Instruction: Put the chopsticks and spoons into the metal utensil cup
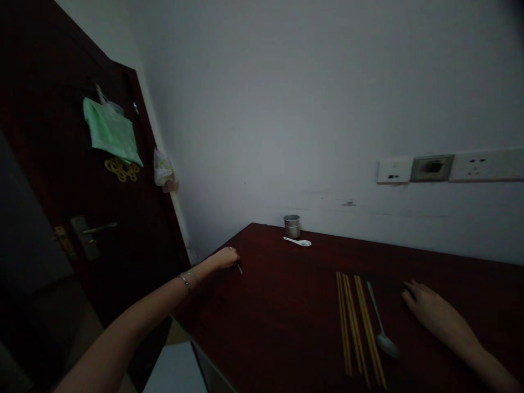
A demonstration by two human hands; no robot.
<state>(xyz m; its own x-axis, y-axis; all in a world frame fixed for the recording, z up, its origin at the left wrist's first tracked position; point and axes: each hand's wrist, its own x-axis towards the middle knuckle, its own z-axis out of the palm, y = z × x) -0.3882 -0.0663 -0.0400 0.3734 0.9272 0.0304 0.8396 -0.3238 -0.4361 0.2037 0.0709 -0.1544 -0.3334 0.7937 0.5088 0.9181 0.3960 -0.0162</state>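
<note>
My left hand (227,257), reaching to the far left side of the dark red table (278,305), is closed on a thin grey piece (239,268). Only its narrow end shows below my fingers, so its kind is hidden. My right hand (428,307) lies on the tabletop at the right with fingers loosely apart, holding nothing. Nearest to it is a long-handled metal spoon (387,345), bowl toward me. Left of that spoon lie several wooden chopsticks (355,327) in pairs. A white soup spoon (302,242) rests in front of a metal cup (292,226) near the wall.
Behind the table runs a pale wall (286,109) with sockets (472,166) at the right. To the left stands a dark door (126,229) with a handle and a hanging green bag (112,128). A white surface (176,368) sits below the table's left edge.
</note>
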